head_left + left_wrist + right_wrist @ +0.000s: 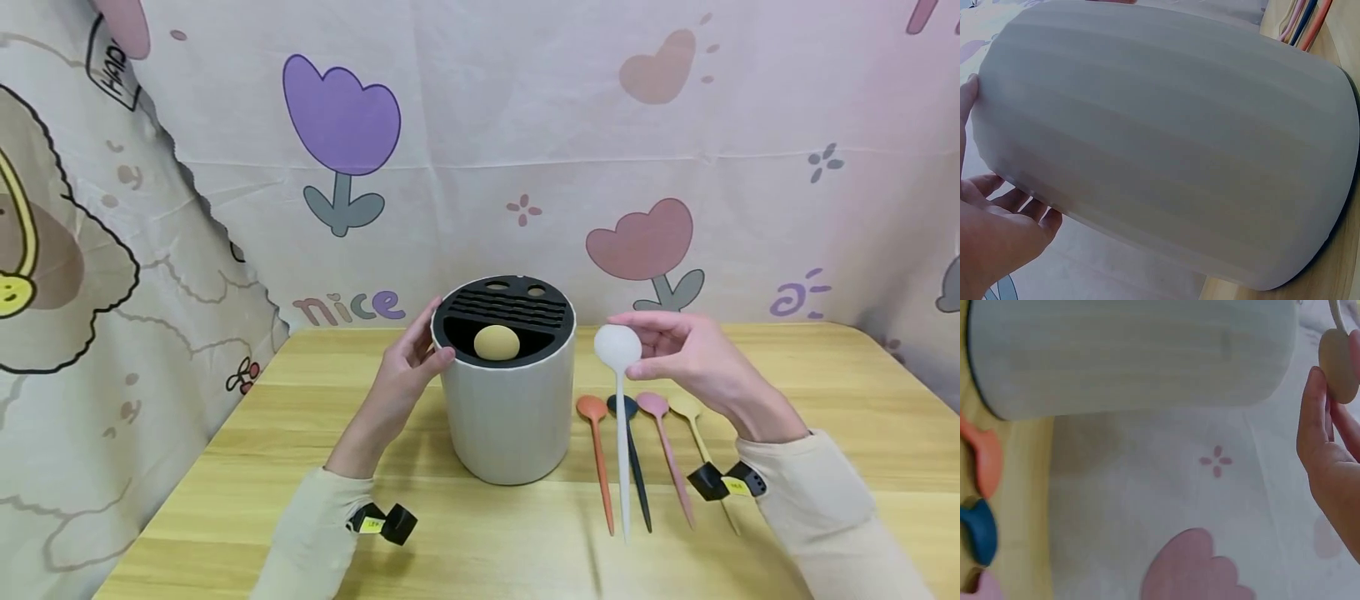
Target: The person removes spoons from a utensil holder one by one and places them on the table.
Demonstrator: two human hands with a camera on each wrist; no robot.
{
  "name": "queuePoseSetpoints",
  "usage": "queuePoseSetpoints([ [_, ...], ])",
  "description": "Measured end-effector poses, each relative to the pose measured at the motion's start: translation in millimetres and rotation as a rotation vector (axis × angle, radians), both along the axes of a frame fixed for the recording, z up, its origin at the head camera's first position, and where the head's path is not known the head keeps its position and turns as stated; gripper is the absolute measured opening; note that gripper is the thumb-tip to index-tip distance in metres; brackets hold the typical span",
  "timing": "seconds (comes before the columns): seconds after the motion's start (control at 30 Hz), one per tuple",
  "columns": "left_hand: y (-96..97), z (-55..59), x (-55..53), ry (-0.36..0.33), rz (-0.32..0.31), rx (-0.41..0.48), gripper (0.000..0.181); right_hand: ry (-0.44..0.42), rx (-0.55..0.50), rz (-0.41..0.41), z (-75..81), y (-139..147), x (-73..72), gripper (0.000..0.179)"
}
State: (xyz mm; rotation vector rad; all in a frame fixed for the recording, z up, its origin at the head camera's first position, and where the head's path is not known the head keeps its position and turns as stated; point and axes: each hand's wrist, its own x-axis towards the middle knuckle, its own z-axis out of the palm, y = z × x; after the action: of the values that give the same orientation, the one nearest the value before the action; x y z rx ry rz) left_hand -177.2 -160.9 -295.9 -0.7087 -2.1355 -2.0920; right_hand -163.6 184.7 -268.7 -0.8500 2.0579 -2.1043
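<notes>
A white ribbed utensil holder (510,425) with a black slotted lid (506,310) stands upright on the table. A beige rounded end (497,342) shows in the lid's large front opening; whatever is below it is hidden. My left hand (408,367) grips the holder's upper left side, thumb near the front rim and fingers round the side (1010,231). To the right of the holder, my right hand (678,354) pinches the round bowl of a white spoon (618,347). The spoon hangs upright, handle down, its bowl also visible in the right wrist view (1338,365).
Right of the holder lie several long-handled spoons in a row: orange (592,408), dark blue (634,467), pink (663,433) and pale yellow (693,425). The wooden table (300,467) ends at a patterned cloth (480,167) behind.
</notes>
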Motion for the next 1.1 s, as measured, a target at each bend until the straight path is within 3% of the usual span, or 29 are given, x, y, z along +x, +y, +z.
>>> queuePoseSetpoints([
  [0.17,-0.5,0.1,0.4,0.007,-0.001,0.004,0.085,-0.019,0.018,-0.005,-10.4,6.6,-5.2,0.051],
  [0.43,0.3,0.8,0.3,0.001,-0.012,-0.01,0.084,-0.126,0.066,-0.067,-31.0,23.2,-21.9,0.049],
  [0.67,-0.9,0.5,0.4,-0.005,-0.007,-0.013,0.082,-0.101,0.164,-0.12,-44.7,40.2,-33.8,0.051],
  [1.1,0.5,-0.5,0.0,-0.007,-0.013,-0.007,0.082,-0.132,0.287,-0.09,-59.3,82.7,-34.8,0.055],
])
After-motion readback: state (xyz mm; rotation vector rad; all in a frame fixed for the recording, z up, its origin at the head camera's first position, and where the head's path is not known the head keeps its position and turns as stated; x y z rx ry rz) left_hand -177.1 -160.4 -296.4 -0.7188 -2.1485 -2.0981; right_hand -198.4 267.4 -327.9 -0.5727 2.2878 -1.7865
